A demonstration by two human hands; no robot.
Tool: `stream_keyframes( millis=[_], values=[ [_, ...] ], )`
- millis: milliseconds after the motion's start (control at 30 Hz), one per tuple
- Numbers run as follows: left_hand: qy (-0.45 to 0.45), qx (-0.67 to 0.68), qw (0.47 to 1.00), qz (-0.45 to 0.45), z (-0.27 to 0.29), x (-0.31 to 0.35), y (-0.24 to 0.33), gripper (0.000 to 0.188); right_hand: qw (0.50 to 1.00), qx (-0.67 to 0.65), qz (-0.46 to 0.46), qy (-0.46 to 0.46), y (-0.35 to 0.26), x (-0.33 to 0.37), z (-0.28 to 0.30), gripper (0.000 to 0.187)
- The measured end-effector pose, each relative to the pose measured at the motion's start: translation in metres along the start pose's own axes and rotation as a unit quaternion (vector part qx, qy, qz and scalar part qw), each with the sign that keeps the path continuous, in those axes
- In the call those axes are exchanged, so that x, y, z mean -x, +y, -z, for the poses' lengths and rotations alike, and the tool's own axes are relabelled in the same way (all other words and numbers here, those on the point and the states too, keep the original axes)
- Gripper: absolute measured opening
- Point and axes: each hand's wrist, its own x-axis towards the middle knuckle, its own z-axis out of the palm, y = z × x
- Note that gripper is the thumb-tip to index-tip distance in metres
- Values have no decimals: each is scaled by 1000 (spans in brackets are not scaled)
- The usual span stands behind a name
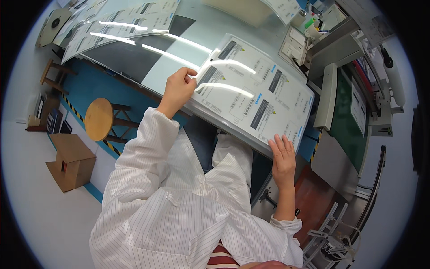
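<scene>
A stack of glossy white printed sheets [251, 101] lies in front of me at the table's near edge, with repeated dark blocks, blue marks and small yellow-green triangles on the top one. At its left edge my left hand [180, 87] is closed, thumb and forefinger pinched on the top sheet's margin. The exact grip there is partly hidden by the fingers. My right hand [283, 157] lies flat with fingers stretched out on the near right corner of the stack. Bright light streaks reflect off the sheet's left half.
More printed sheets [130, 22] spread over the far left of the glass-topped table [197, 36]. To the right stands a machine with a green bed [354, 121]. A round wooden stool [99, 119] and an open cardboard box [71, 161] are on the floor at left.
</scene>
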Motion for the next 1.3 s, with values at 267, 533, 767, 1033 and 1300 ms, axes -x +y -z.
stream_keyframes(
  millis=[267,533,767,1033,1300],
  values=[
    [13,-66,997,-23,-1,3,-10,24,1000,-21,-12,-13,3,2,-7,40],
    [8,-137,987,-89,-3,-1,-23,23,999,-25,-30,5,11,2,-10,37],
    [-25,-129,987,-89,-23,-18,-23,41,999,-41,-27,4,22,11,-9,37],
    [43,-229,963,-133,-56,-29,-27,44,940,12,-265,216,131,30,0,33],
    [55,-256,955,-138,-53,-26,-30,42,806,249,-511,165,282,79,-2,49]
  ],
)
